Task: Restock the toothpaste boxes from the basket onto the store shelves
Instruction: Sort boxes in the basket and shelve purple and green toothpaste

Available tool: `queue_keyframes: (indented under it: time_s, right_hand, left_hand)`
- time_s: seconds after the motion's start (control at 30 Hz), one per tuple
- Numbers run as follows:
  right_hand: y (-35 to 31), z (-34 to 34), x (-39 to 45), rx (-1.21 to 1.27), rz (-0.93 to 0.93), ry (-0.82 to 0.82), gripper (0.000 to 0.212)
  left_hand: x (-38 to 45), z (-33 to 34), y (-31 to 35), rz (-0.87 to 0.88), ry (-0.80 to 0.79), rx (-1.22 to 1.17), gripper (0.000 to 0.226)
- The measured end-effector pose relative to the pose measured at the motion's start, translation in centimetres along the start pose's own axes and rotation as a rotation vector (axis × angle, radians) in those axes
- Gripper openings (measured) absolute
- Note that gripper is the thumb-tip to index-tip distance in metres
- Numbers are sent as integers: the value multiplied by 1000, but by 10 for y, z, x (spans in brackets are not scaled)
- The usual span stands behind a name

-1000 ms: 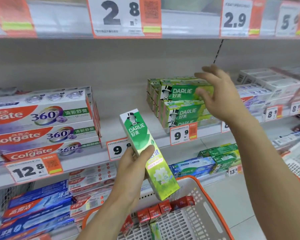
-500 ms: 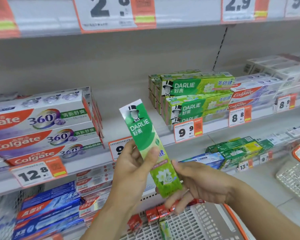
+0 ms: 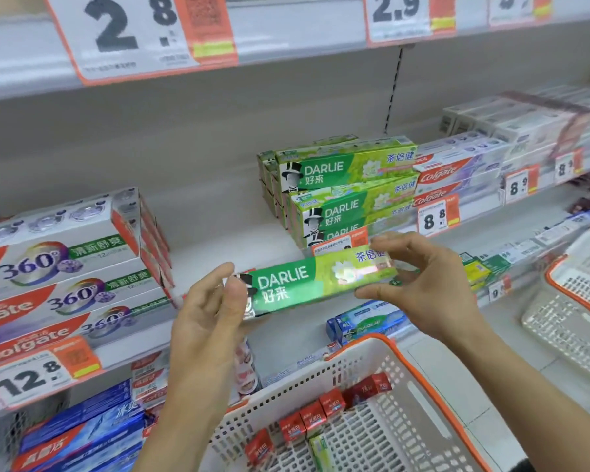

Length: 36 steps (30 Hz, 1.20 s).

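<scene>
Green Darlie box (image 3: 315, 284) held level, long side toward the camera, just in front of the middle shelf's front edge (image 3: 218, 264). Left hand (image 3: 206, 321) pinching the left end between thumb and fingers; right hand (image 3: 419, 284) pinching the right end, fingers curled over the top, thumb beneath. Both grips closed on the box, neither wide.

Matching Darlie stack (image 3: 341, 192) up and to the right on that shelf, bare shelf floor to its left as far as the Colgate 360 boxes (image 3: 65, 270). Probably the placing step.

To do well: keep the box horizontal, printed face outward like the stack. Lift clear of the price tag rail before pushing in, or the tags may snag. Set down either on top of the stack or flush against its left side, front face in line with the others. Release one end only once the box rests flat; a light carton slides easily. Mind the top stacked box, which could be nudged backward.

Basket (image 3: 433, 390) below, more small cartons waiting inside.
</scene>
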State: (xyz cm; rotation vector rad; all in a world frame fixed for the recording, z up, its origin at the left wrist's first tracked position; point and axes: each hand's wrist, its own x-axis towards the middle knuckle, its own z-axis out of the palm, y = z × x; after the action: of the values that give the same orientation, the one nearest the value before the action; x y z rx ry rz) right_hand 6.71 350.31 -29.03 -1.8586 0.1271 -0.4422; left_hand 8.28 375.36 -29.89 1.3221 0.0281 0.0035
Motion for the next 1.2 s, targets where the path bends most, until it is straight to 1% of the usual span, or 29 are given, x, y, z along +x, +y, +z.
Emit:
queue_keyframes:
  time_s: [0.07, 0.1, 0.13, 0.2, 0.23, 0.27, 0.3, 0.33, 0.37, 0.4, 0.43, 0.47, 0.5, 0.53, 0.6, 0.7, 0.73, 0.8, 0.87, 0.93, 1.0, 1.07, 1.2]
  right_hand:
    - [5, 0, 1, -61, -96, 24, 59]
    - [8, 0, 1, -93, -143, 25, 62]
    - [11, -1, 2, -119, -175, 23, 65]
    - [14, -3, 5, -138, -158, -15, 74]
    - [15, -7, 7, -129, -108, -83, 78]
    - [17, -12, 10, -91, -25, -193, 79]
    - [21, -17, 13, -37, 67, -326, 76]
    - [26, -24, 16, 15, 143, -453, 69]
    - [31, -30, 18, 44, 186, -553, 61]
    - [34, -35, 21, 48, 198, -603, 54]
    - [35, -41, 23, 35, 191, -614, 50]
    - [33, -46, 26, 29, 171, -594, 48]
    - [26, -50, 29, 40, 141, -547, 48]
    - [17, -55, 33, 55, 95, -466, 47]
    - [-7, -59, 44, 98, -42, -255, 45]
    - [-30, -54, 68, 187, -188, 17, 43]
    - [-32, -50, 77, 201, -229, 93, 43]
    - [-30, -40, 92, 204, -295, 235, 44]
    - [-22, -33, 103, 146, -315, 345, 46]
    - [-11, -28, 110, 17, -305, 380, 43]
    - [-3, -25, 111, -125, -276, 330, 40]
    - [0, -24, 109, -207, -243, 275, 41]
    - [-12, -32, 108, -321, -220, 158, 49]
  left_hand:
    - [-1, 2, -2, -1, -34, 53, 64]
    - [-2, 3, -3, -4, -32, 69, 57]
    - [-1, 4, -3, -9, -24, 71, 56]
    - [1, 4, -4, -5, -34, 39, 62]
    - [2, 3, -4, 4, -50, 18, 70]
    - [3, 2, -4, 16, -67, 7, 83]
    - [3, 1, -5, 30, -79, 0, 94]
    - [2, 1, -6, 47, -83, -2, 98]
    - [-1, 3, -6, 68, -95, 12, 95]
    - [-4, 5, -6, 97, -112, 49, 86]
    - [-7, 10, -5, 125, -129, 92, 71]
    - [-11, 16, -2, 147, -130, 135, 58]
    - [-14, 22, 3, 168, -116, 175, 55]
    - [-13, 28, 8, 203, -96, 217, 57]
    - [-2, 39, 21, 326, -41, 350, 61]
    - [31, 57, 34, 494, 16, 631, 66]
    - [43, 64, 36, 512, 41, 716, 70]
    - [66, 79, 37, 493, 65, 797, 75]
    - [85, 90, 32, 481, 56, 843, 73]
    - [97, 96, 26, 463, 21, 874, 66]
    - [102, 99, 21, 376, -52, 814, 57]
    - [102, 98, 14, 315, -109, 741, 46]
    - [105, 95, 6, 351, -119, 656, 39]
